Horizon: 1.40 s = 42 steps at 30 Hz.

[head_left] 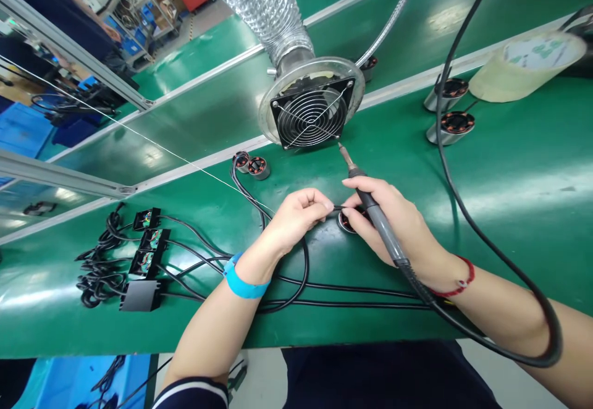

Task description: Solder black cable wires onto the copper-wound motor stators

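My right hand (401, 220) is closed around the grey handle of a soldering iron (380, 222), whose metal tip points up toward the fan. Its thumb and a finger also touch one end of a short thin black wire (340, 207). My left hand (296, 216) pinches the other end of that wire. Partly hidden beneath my right fingers sits a small round motor part (345, 222) with copper windings. A thin pale strand (204, 170) stretches from the upper left to my left hand.
A fan (311, 118) on a foil duct (259, 7) stands ahead. Black housings (151, 251) with cables lie left. More motor parts (258, 167) are behind my left hand; others (451, 126) stand right, near a tape roll (523, 69). The iron's cord (456, 196) loops across the right.
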Motion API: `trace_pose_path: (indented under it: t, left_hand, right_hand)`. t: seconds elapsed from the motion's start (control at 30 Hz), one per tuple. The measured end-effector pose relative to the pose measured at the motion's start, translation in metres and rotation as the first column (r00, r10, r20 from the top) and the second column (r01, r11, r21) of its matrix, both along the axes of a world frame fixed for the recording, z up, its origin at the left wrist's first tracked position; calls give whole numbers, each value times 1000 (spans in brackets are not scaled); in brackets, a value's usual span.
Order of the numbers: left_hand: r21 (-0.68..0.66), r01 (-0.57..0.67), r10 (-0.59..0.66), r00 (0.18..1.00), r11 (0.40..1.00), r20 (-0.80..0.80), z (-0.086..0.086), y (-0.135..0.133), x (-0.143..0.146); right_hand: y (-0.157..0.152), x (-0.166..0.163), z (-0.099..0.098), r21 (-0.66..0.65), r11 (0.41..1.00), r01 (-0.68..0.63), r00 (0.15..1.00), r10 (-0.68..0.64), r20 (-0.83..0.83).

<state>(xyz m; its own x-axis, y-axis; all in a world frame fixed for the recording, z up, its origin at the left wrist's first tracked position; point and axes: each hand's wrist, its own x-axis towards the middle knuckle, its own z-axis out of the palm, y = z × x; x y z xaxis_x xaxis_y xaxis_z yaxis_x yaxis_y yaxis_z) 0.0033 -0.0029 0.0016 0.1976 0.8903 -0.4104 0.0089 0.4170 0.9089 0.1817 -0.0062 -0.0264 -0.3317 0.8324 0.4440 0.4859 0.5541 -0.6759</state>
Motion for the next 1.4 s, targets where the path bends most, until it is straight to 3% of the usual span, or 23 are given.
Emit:
trace_pose_path:
  t: [0.13, 0.23, 0.37, 0.47, 0.57, 0.67, 0.8, 0.87, 0.97, 1.03, 1.1, 1.17, 1.2, 1.27, 1.33, 1.4]
  left_hand:
    - [16, 98, -96, 992, 995, -76, -3, -1, 5]
    - [91, 106, -83, 972, 990, -221, 1, -2, 3]
    - [236, 83, 39, 882, 968, -470, 10, 4, -22]
    - [338, -26, 227, 788, 941, -573, 14, 17, -55]
    - [449, -233, 476, 671, 863, -568, 12, 34, -89]
    - [490, -384, 615, 599, 783, -513, 7, 48, -112]
    - [562, -475, 730, 531, 677, -431, 9, 55, -120]
    - [599, -498, 771, 509, 627, -383, 17, 55, -121]
    - [631, -497, 787, 519, 596, -334, 37, 49, -120]
    - [627, -468, 757, 562, 622, -332, 52, 41, -119]
    - [547, -373, 620, 684, 750, -384, 65, 31, -117]
    - [384, -107, 302, 815, 917, -495, 74, 23, -114]
    - [297, 69, 118, 815, 952, -568, 77, 22, -113]
    - [163, 336, -109, 662, 928, -742, 81, 28, -111]
    - [79, 415, -110, 413, 906, -904, 83, 46, -111]
    - [40, 395, -49, 212, 918, -976, 84, 75, -112]
  right_hand:
    - [0, -1, -2, -110, 993, 48, 997, -53, -48]
    - [1, 0, -5, -127, 992, 18, 997, -28, -74]
    - [6, 10, -5, -30, 999, 19, 997, -21, -75]
    - [11, 19, -3, 10, 999, 33, 998, -32, -62]
    - [12, 25, 0, 10, 999, 48, 997, -47, -65]
    - [10, 27, 3, 32, 999, 10, 997, -7, -71]
    - [9, 28, 6, 78, 996, -48, 997, 52, -62]
    - [9, 28, 7, 101, 994, -51, 997, 57, -54]
    - [10, 29, 11, 136, 989, -58, 996, 66, -56]
    - [10, 29, 13, 163, 985, -55, 996, 65, -61]
    - [10, 31, 15, 184, 981, -52, 996, 64, -60]
    - [10, 33, 16, 193, 980, -57, 997, 67, -48]
    - [10, 34, 16, 189, 980, -59, 997, 68, -39]
    - [11, 37, 16, 185, 980, -71, 997, 75, -14]
    - [11, 37, 17, 206, 976, -72, 997, 74, -3]
    - [13, 36, 20, 253, 966, -59, 998, 64, -11]
